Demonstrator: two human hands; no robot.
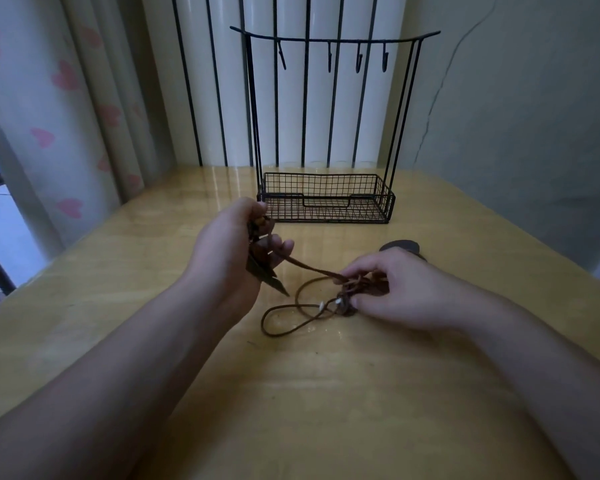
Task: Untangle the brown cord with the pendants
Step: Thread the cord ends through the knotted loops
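Brown cord strung between both hands over the middle of the yellow table, not yet untangled. Left hand raised a bit off the table, fingers curled round one end of the cord with the pendants, dark leaf-like pieces plus a small bead, hanging down out of the fist. Right hand low at the table, to the right and slightly nearer, thumb and fingertips pinching the knotted clump of cord. Taut stretch runs on a diagonal, far-left high down to near-right low: that is the long axis. Slack loops lie on the table just near-left of the right hand, between the two forearms, so the tangle sits at the right hand, not the left. Judgement: right hand should work the knot while left keeps tension along that diagonal. Wire rack with hooks stands far, well apart. Dark flat thing just beyond the right hand, can't tell what.
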